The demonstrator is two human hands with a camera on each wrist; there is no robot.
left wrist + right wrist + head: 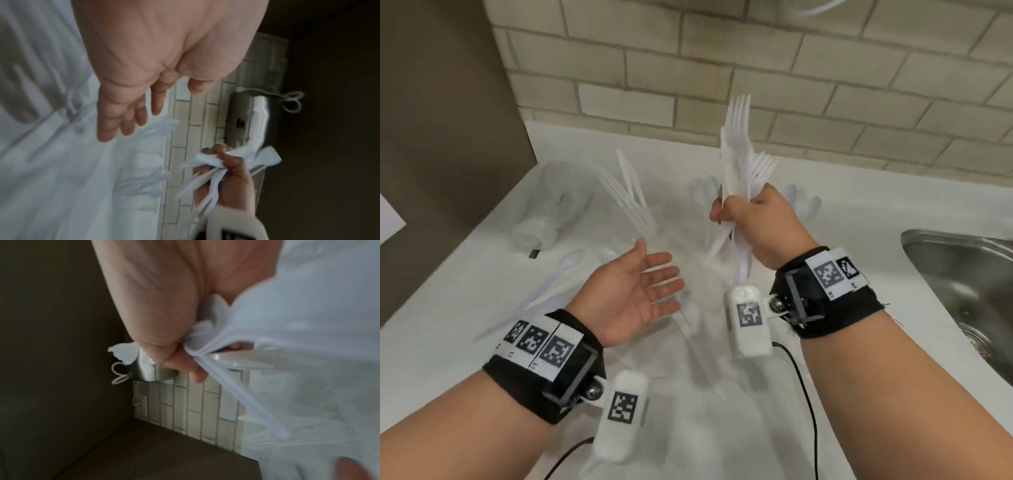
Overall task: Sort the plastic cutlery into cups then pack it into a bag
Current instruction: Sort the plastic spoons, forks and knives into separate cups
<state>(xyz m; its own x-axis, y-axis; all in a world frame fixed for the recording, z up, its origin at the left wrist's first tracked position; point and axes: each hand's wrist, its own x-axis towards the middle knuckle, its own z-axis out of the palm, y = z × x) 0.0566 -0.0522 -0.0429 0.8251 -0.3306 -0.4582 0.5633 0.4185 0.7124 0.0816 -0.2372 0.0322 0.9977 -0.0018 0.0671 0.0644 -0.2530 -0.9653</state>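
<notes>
My right hand (726, 209) grips a bundle of white plastic forks (738, 150) by the handles, tines up, above the white counter (859, 240). The same grip shows in the left wrist view (226, 168) and in the right wrist view (185, 368), where fork handles (246, 395) stick out of the fist. My left hand (654, 284) hovers just left of it, palm turned up, fingers (123, 120) straight and holding nothing. White knives (631, 192) stand in a clear cup behind my left hand. Spoons (804, 202) stand behind my right hand.
Loose spoons (558, 274) lie on the counter at left, beside a lying stack of clear cups (544, 219). Thin clear plastic, maybe the bag (688, 359), lies under my hands with more cutlery. A steel sink (962, 274) is at right, a tiled wall (722, 68) behind.
</notes>
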